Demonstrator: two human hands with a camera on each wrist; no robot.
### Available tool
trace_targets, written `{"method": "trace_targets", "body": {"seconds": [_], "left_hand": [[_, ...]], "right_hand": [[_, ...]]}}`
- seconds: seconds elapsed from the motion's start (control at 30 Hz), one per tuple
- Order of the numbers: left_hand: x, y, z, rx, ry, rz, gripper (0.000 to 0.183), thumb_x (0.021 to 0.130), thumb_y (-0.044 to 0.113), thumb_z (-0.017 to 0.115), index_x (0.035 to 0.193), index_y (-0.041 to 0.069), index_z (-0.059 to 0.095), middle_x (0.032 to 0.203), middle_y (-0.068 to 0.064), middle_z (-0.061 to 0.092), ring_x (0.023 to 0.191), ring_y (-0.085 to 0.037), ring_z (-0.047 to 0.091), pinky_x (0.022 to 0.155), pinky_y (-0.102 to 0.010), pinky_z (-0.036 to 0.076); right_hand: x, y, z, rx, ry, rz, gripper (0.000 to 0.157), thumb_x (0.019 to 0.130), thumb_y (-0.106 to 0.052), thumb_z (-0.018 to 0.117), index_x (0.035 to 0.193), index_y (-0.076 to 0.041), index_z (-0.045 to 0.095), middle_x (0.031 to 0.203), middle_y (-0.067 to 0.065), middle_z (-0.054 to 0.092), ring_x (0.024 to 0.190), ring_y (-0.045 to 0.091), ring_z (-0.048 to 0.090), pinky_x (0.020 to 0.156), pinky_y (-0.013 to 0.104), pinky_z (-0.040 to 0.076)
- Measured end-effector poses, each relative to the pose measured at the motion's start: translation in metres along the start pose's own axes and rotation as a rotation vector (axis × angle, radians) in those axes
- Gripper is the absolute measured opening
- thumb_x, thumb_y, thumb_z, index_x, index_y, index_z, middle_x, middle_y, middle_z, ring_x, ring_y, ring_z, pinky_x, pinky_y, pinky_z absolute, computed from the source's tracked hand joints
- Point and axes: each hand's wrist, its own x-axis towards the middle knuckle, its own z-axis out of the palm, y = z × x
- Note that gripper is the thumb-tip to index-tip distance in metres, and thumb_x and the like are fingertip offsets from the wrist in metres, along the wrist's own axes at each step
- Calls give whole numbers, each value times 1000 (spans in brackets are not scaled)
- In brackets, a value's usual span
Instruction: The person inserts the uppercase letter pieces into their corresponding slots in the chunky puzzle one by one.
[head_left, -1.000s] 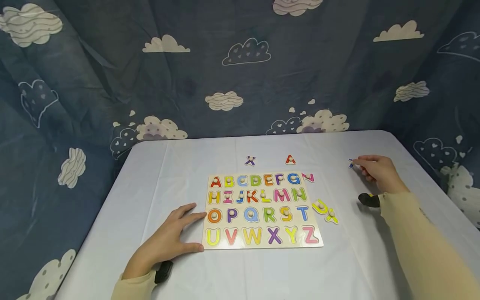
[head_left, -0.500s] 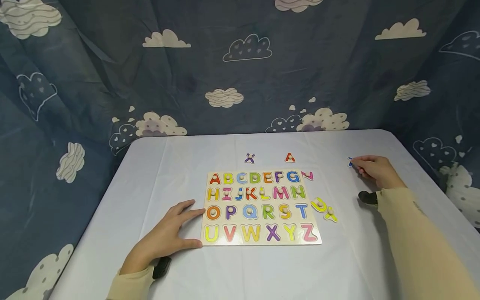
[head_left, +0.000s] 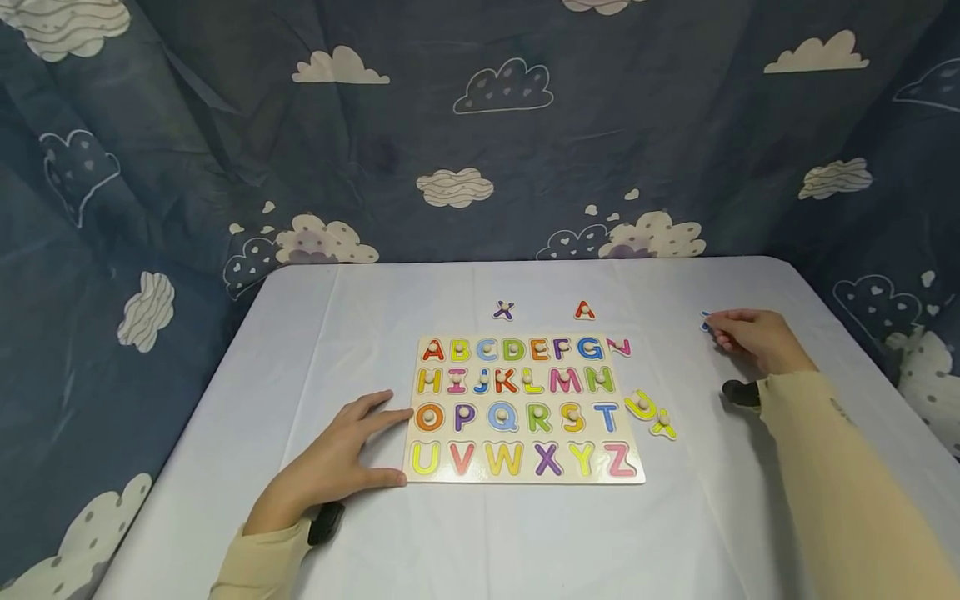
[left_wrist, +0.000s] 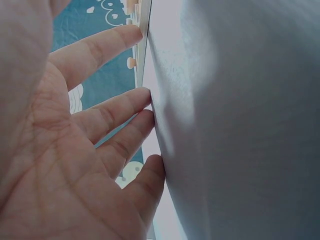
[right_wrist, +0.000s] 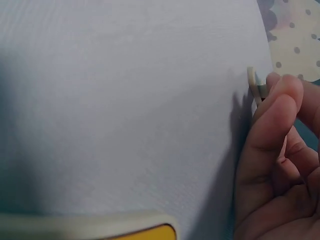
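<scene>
At the right of the table, my right hand (head_left: pixel 757 340) pinches a small blue letter puzzle piece (head_left: pixel 705 322) between thumb and fingers. In the right wrist view the piece (right_wrist: pixel 251 80) stands on edge close to the cloth, its knob at my fingertips; the fingers hide most of it. My left hand (head_left: pixel 337 458) rests at the left edge of the wooden alphabet board (head_left: pixel 525 477), fingers spread and thumb at the lower left corner. Knobbed letters fill the upper rows. The T recess (head_left: pixel 605 417) and the bottom row show without knobs.
Loose letters lie about the board: purple X (head_left: pixel 503 311) and red A (head_left: pixel 584 310) behind, pink N or Z (head_left: pixel 619 347), yellow U (head_left: pixel 641 406) and yellow Y (head_left: pixel 663 424) at its right. A yellow piece (right_wrist: pixel 145 233) lies near my right wrist.
The head view has tilted slightly, so the table sits higher in it. Both hands keep their places, the right one still pinching the blue letter.
</scene>
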Motion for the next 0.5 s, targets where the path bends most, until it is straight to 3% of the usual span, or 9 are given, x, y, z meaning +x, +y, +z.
{"method": "trace_targets", "body": {"seconds": [0.3, 0.5], "left_hand": [[3, 0, -1, -7, -3, 2, 85, 77, 46, 96, 152, 25, 63, 169, -16, 41, 155, -45, 39, 120, -66, 40], [1, -1, 1, -7, -6, -12, 84, 77, 45, 96, 151, 26, 63, 169, -16, 41, 156, -44, 38, 121, -66, 40]], "right_hand": [[9, 4, 0, 16, 28, 17, 51, 103, -26, 72, 143, 1, 56, 75, -11, 65, 69, 2, 63, 62, 19, 57], [7, 2, 3, -43, 52, -28, 51, 103, -24, 71, 142, 6, 56, 75, -9, 64, 68, 4, 62, 62, 20, 57]]}}
